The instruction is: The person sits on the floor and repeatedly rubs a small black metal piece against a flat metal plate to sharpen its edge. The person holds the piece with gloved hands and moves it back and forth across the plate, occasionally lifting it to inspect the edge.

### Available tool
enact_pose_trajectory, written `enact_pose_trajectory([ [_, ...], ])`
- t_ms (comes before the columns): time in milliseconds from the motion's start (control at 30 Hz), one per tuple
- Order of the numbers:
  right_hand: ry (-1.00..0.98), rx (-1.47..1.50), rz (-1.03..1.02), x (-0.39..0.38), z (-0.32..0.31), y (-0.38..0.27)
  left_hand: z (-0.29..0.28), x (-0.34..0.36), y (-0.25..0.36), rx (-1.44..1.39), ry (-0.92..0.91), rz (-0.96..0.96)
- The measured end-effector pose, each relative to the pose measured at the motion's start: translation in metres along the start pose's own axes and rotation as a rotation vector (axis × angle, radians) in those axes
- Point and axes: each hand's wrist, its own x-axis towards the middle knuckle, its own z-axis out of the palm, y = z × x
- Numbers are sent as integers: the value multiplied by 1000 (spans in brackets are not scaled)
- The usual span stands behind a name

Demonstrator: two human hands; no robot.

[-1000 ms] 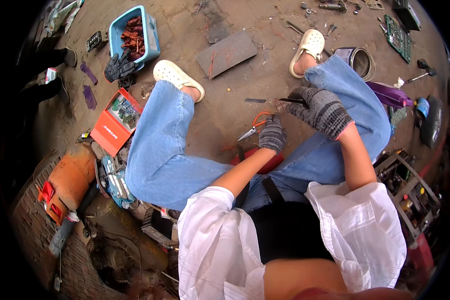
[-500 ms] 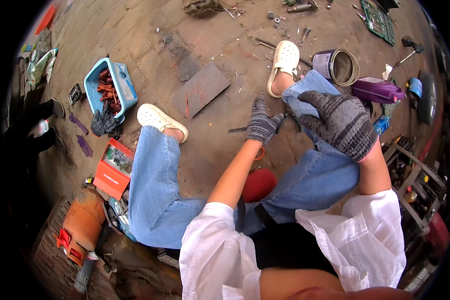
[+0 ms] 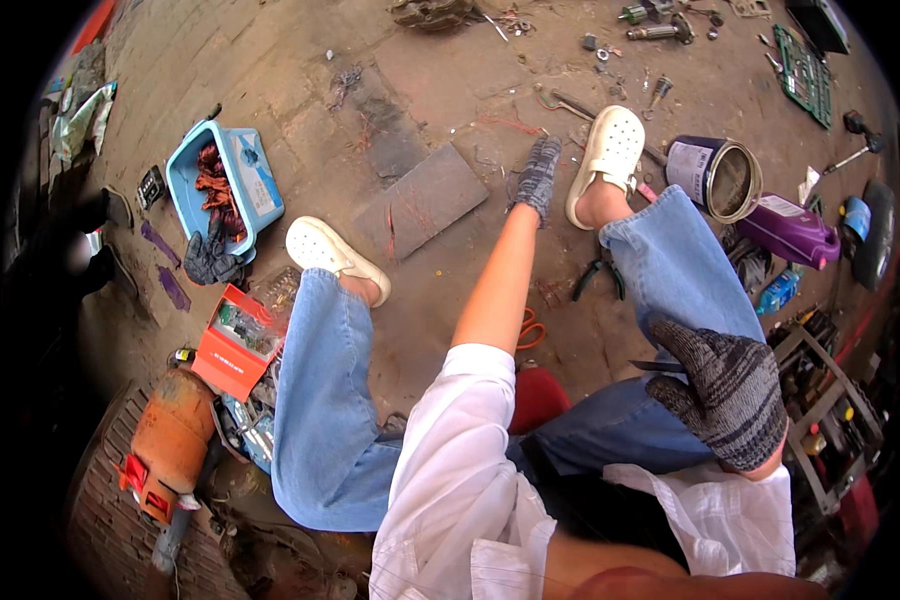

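Note:
My left hand (image 3: 537, 180), in a grey striped knit glove, reaches out over the floor. It lies between a dark flat slab (image 3: 425, 205) and my right shoe (image 3: 611, 150). Its fingers are stretched forward, close to thin reddish wire strands (image 3: 513, 125); the glove's back hides the palm. Near my right thigh, my gloved right hand (image 3: 725, 400) is closed around a dark tool; only a thin, flat, blade-like end (image 3: 660, 366) sticks out. Black-handled pliers (image 3: 600, 278) rest on the floor between my legs, with orange-handled scissors (image 3: 531, 330) nearer to me.
At left are a blue basin (image 3: 255, 185) of copper-coloured coils, a red-orange box (image 3: 232, 362) and an orange gas cylinder (image 3: 173, 425). A can (image 3: 692, 170), purple jug (image 3: 790, 232) and green socket-set case (image 3: 804, 78) stand at right. Metal parts lie beyond.
My left hand has moved forward to the floor beside the right shoe. My right hand has drawn back toward my thigh, and a dark blade-like end now shows in it.

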Motion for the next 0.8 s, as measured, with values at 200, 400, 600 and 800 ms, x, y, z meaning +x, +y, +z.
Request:
enact_pose_trajectory([
  [200, -5, -30, -29, 14, 8, -9, -7, 1, 1, 813, 10, 322],
  [400, 15, -50, -8, 10, 11, -7, -96, 1, 48, 318, 639, 159],
  [600, -48, -54, -16, 17, 7, -22, -235, 30, 43, 1018, 1156, -413],
  [800, -114, -60, -17, 40, 17, -14, -324, 30, 60, 1149, 828, -617],
])
